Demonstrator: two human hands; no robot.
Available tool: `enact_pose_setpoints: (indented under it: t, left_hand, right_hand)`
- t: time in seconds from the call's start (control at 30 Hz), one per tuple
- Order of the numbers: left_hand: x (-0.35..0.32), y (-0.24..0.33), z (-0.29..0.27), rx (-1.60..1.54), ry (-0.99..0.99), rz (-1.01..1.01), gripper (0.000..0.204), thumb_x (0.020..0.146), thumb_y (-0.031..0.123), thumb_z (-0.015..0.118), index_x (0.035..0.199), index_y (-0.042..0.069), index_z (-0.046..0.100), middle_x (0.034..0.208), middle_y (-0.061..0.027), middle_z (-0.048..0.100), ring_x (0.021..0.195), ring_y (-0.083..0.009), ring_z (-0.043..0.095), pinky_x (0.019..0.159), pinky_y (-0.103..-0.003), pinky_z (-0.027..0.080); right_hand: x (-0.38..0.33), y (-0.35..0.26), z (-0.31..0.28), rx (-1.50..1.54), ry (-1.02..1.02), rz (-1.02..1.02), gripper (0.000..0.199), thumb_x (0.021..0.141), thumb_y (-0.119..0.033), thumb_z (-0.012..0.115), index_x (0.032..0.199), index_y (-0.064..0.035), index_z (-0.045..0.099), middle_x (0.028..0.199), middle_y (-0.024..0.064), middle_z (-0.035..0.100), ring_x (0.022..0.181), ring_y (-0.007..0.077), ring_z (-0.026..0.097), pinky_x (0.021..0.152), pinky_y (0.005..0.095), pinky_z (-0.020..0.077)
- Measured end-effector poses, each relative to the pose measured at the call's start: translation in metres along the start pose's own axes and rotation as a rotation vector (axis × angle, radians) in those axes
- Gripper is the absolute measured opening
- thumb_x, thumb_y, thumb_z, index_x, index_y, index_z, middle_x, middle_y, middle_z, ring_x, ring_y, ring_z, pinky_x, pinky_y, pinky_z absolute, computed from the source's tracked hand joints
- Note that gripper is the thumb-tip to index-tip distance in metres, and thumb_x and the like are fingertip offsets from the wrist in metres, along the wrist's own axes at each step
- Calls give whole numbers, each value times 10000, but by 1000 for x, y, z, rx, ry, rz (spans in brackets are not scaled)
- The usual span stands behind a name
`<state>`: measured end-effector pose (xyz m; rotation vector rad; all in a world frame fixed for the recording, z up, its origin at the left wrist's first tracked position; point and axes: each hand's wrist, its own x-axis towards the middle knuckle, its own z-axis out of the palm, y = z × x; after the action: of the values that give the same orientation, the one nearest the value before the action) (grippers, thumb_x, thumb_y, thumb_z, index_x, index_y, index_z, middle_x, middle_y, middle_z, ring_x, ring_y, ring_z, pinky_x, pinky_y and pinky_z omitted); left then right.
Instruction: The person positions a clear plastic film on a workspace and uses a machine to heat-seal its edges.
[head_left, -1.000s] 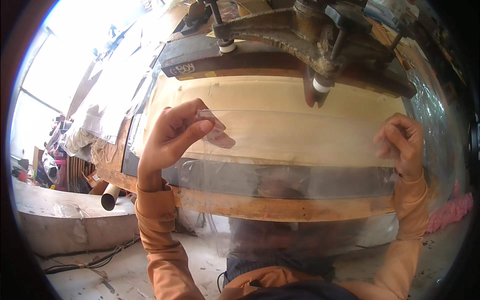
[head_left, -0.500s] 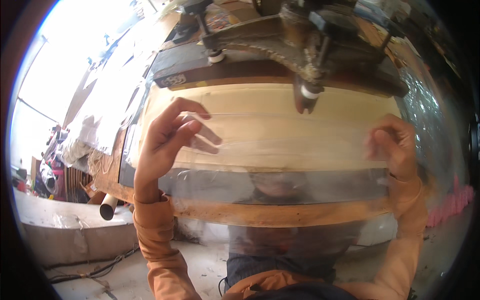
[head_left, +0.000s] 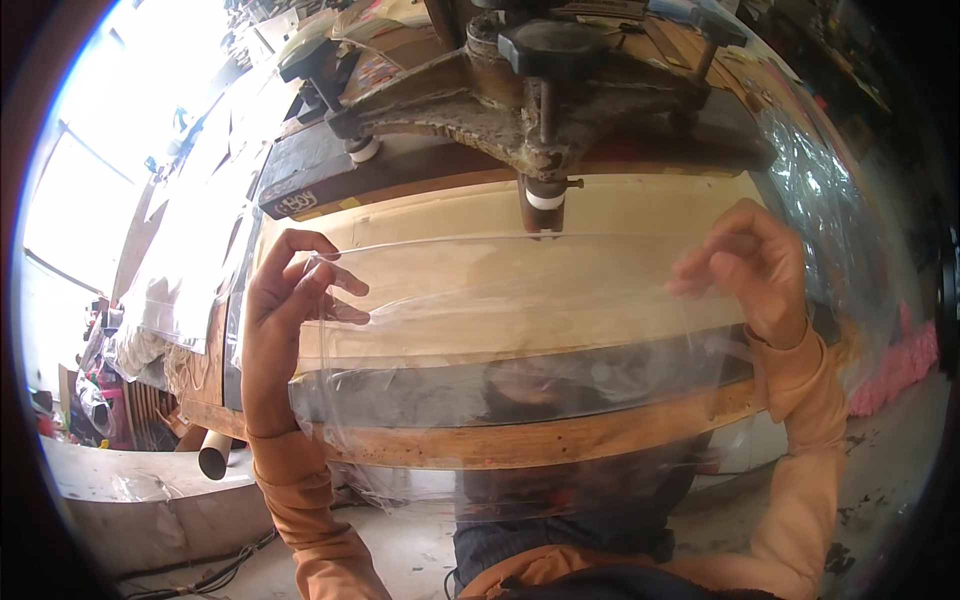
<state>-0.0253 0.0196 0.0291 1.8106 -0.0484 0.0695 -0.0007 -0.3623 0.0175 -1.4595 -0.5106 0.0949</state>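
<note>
A clear plastic sheet point(head_left: 510, 385) hangs stretched between my hands above the front of a workbench, its top edge nearly straight. My left hand point(head_left: 285, 295) pinches the sheet's upper left corner between thumb and forefinger, the other fingers loosely bent. At the upper right corner, my right hand point(head_left: 755, 270) has its thumb and fingers closed on the sheet's edge, slightly blurred. Through the film show a pale yellow board point(head_left: 440, 210), a dark strip and the bench's wooden front edge point(head_left: 520, 447).
Behind the board stands a heavy metal press frame point(head_left: 440, 105) with black knobs over a dark bar point(head_left: 430, 165). Shiny plastic film point(head_left: 815, 180) lies at the right, above a pink fringed thing point(head_left: 895, 370). A cardboard tube point(head_left: 215, 453) sticks out at left; cables point(head_left: 215, 575) run along the floor.
My view has shifted, so the press sits further left in the picture. My hands are spread a little wider apart, and the sheet's top edge now shows clearly between them.
</note>
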Motion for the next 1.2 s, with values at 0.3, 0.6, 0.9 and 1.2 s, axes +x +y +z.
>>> enact_pose_setpoints:
  t: [0.3, 0.6, 0.9, 1.2]
  left_hand:
    - [1, 0, -4, 53, -38, -14, 179, 924, 126, 508, 1087, 54, 500, 811, -127, 651, 639, -167, 649, 586, -242, 519]
    - [15, -21, -12, 237, 49, 332, 165, 958, 110, 474, 1097, 33, 519, 862, -84, 667, 711, -133, 646, 608, -234, 495]
    - [16, -31, -9, 289, 20, 326, 161, 960, 132, 459, 1096, 56, 501, 852, -78, 669, 698, -118, 649, 612, -223, 473]
    - [-45, -9, -12, 212, 259, 285, 380, 941, 282, 517, 1156, -25, 578, 1072, -93, 647, 1071, -162, 572, 980, -333, 397]
  right_hand:
    - [3, 4, -12, -190, 108, 138, 131, 940, -106, 535, 933, 23, 560, 844, 87, 620, 817, 156, 649, 739, 261, 505]
    - [-78, 0, 6, -805, 633, -666, 284, 949, -172, 505, 1111, 56, 553, 1008, 162, 626, 947, 253, 610, 846, 350, 486]
    - [-187, 51, 39, -1433, -109, -970, 358, 884, -300, 594, 1190, -266, 410, 1142, 50, 521, 1085, 183, 572, 1016, 445, 362]
    - [-135, 0, 53, -768, 74, -315, 200, 828, -189, 687, 783, -26, 580, 734, 131, 673, 625, 209, 666, 594, 309, 549]
